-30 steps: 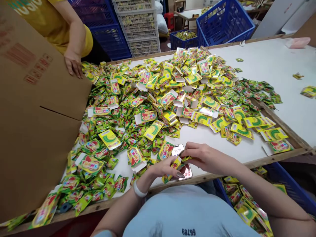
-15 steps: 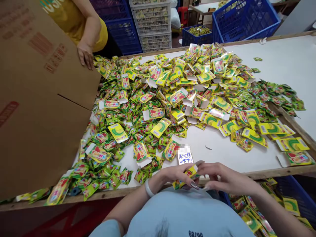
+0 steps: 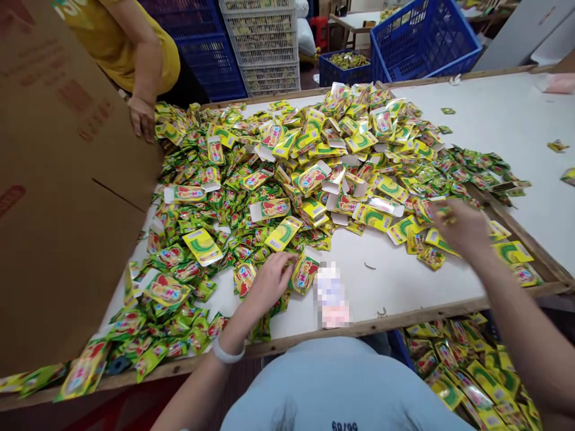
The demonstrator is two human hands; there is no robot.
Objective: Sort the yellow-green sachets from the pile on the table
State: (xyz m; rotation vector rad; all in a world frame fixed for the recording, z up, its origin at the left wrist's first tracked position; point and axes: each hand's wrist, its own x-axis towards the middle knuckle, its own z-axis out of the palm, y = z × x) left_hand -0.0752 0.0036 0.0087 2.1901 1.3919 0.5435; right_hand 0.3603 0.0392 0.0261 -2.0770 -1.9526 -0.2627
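A large heap of small green sachets and flat yellow-green cartons (image 3: 314, 173) covers the white table (image 3: 404, 281). My left hand (image 3: 269, 281) rests on the near edge of the heap, fingers curled down over small green sachets (image 3: 245, 278). My right hand (image 3: 460, 226) is stretched out to the right over loose yellow cartons (image 3: 438, 242); it is smeared by motion, so its grip is unclear. A phone (image 3: 332, 296) lies on the table between my arms.
A big brown cardboard box (image 3: 67, 209) leans over the table's left side, with a co-worker's hand (image 3: 141, 120) on its edge. A blue crate (image 3: 471, 383) of packed cartons sits below the table at right. Blue crates (image 3: 422, 36) and white crates (image 3: 265, 42) stand behind.
Both hands were together at the table's front edge, working one carton. Now they have parted: the left went forward into the sachets, the right swung out to the cartons on the right.
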